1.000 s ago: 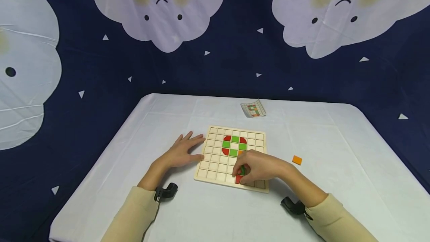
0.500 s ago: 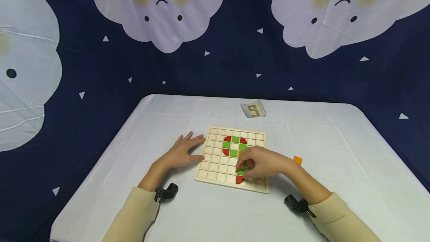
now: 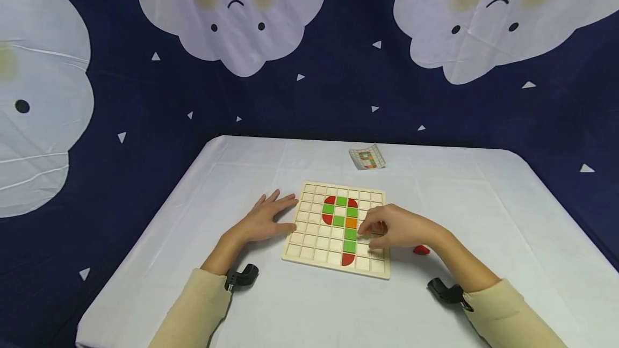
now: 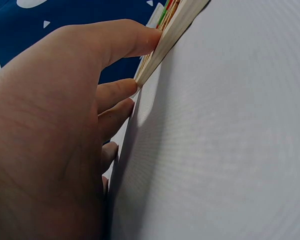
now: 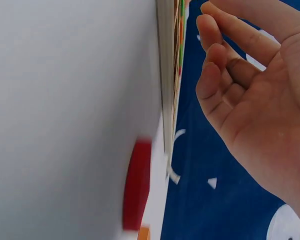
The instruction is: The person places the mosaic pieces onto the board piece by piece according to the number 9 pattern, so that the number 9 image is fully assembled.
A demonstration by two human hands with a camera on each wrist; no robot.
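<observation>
A wooden grid board (image 3: 307,215) lies on the white table, bearing red quarter-round, green and orange tiles. They form a ring with a column running down toward the near edge: an orange tile (image 3: 351,223), two green tiles and a red quarter-round (image 3: 348,259). My left hand (image 3: 266,219) is spread at the board's left side; in the left wrist view its thumb and index finger (image 4: 121,92) touch the board's edge. Over the board's right part hovers my right hand (image 3: 401,225), fingers loosely bent, holding nothing, also seen from its palm side in the right wrist view.
A loose red piece (image 3: 421,250) lies on the table right of the board, beside my right forearm. An orange piece (image 5: 143,233) shows beyond it in the right wrist view. Behind the board is a curled paper card (image 3: 367,157) printed with a coloured grid pattern.
My right hand has let go of a green tile, which now lies in the column, and moved right. The loose red piece has come into view; the orange one is hidden in the head view.
</observation>
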